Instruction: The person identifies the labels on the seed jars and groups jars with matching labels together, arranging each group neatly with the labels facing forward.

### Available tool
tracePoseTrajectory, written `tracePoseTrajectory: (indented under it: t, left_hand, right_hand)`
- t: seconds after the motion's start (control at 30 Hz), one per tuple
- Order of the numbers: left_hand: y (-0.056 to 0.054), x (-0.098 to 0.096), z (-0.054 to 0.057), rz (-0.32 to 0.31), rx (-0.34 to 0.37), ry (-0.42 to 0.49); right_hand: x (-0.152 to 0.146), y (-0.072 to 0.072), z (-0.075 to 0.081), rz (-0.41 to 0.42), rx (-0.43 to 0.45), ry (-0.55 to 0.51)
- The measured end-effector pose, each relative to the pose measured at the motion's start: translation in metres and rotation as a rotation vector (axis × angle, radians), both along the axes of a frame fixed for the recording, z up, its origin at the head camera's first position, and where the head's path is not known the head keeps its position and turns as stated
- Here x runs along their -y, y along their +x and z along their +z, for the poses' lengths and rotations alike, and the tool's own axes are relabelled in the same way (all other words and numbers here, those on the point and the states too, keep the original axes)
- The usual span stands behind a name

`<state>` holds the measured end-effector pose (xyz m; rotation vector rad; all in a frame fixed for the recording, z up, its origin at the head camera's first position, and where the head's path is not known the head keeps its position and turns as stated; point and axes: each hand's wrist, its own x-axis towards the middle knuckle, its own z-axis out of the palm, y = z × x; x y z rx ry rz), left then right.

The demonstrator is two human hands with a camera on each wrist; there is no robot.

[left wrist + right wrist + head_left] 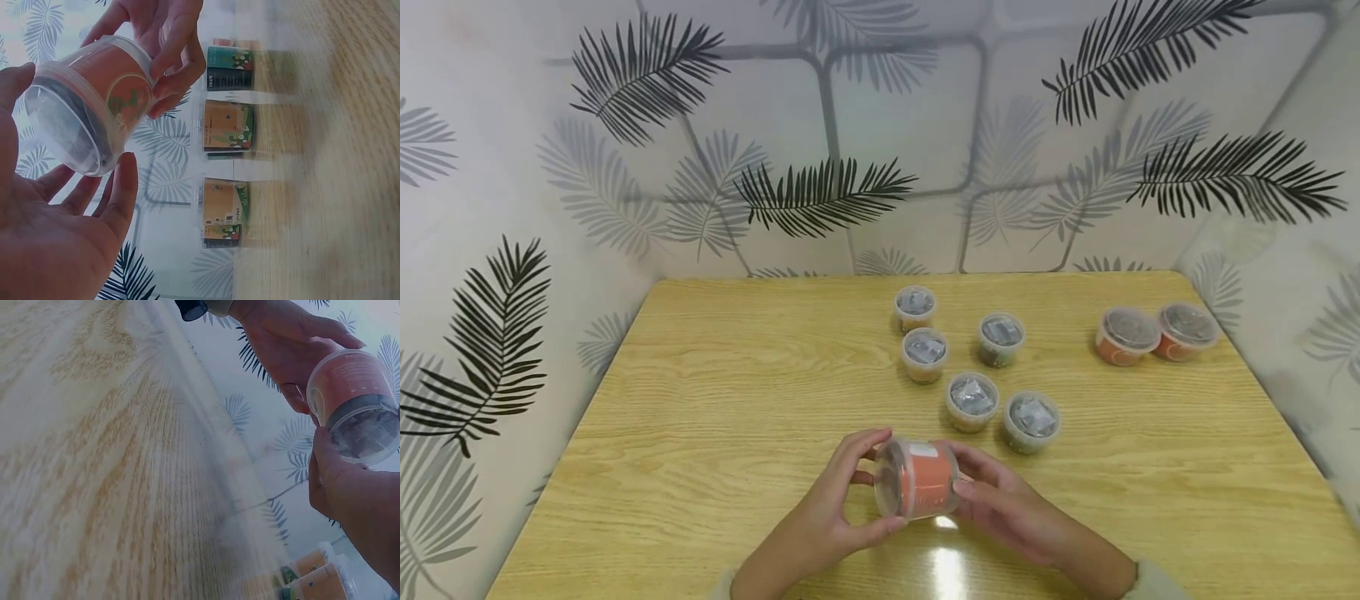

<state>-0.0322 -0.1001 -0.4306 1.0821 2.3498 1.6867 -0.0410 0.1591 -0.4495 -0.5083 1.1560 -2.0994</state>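
I grip the orange-labelled tub (930, 482), tilted above the table (700, 417), left hand (838, 498) at its lid (890, 482), right hand (1011, 510) opposite; step judged two-handed handling, next move calling for steady support.

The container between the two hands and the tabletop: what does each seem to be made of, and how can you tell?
Container: probably clear, glossy plastic; its end is see-through and catches light.

Tabletop: wood or wood-look laminate, smooth and somewhat shiny; it shows yellowish grain lines and bright reflections. The look leaves open which.
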Motion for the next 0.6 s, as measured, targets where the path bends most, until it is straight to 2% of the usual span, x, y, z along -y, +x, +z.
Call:
tracePoseTrajectory:
  t: [0.23, 0.33, 0.43, 0.53, 0.6]
  left_hand:
    - [0.003, 0.004, -0.004, 0.009, 0.038, -0.019]
    - [0.004, 0.006, -0.005, 0.009, 0.055, -0.027]
    - [0.005, 0.007, -0.006, -0.001, 0.043, -0.031]
    - [0.009, 0.007, 0.006, -0.011, 0.030, -0.021]
    - [0.010, 0.008, 0.005, -0.016, 0.023, -0.020]
  right_hand:
    - [0.006, 0.007, -0.003, -0.078, -0.048, 0.068]
    - [0.009, 0.010, -0.004, -0.091, -0.075, 0.070]
    - [0.011, 0.012, -0.006, -0.102, -0.096, 0.063]
    - [0.012, 0.014, -0.007, -0.111, -0.113, 0.056]
    - [0.013, 0.015, -0.008, -0.121, -0.110, 0.058]
